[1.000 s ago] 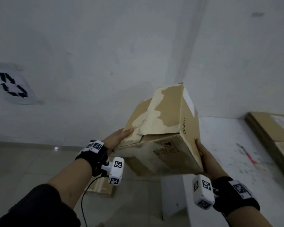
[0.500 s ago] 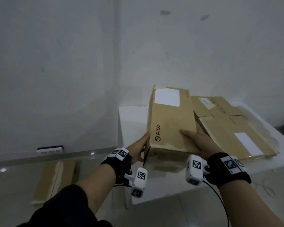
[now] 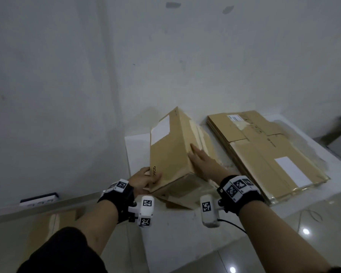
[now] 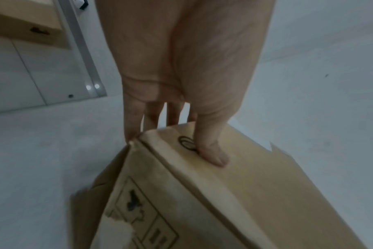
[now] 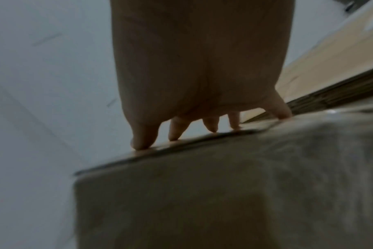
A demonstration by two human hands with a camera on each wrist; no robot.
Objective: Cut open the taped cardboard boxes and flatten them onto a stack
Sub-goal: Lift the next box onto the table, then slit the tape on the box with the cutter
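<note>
A brown cardboard box [image 3: 169, 146] with a white label sits tilted on the left part of the white table [image 3: 136, 150]. My left hand [image 3: 144, 178] grips its near left corner. In the left wrist view the thumb lies on the printed face of the box [image 4: 256, 202] and the fingers [image 4: 134, 121] go behind the edge. My right hand [image 3: 201, 160] lies flat on the box's taped right face. The right wrist view shows straight fingertips [image 5: 143, 143] touching the box [image 5: 224, 193]. A stack of flattened boxes [image 3: 264, 150] lies just right of it.
The wall stands close behind the table. Down on the tiled floor at the left, another piece of cardboard [image 3: 53, 227] leans by the wall, below a white power strip [image 3: 39, 199]. A loose flap [image 3: 177, 202] juts from under the box toward me.
I turned right with the box and carried it from mid-air to the table beside the flattened stack. My right hand slid from its underside onto its right face.
</note>
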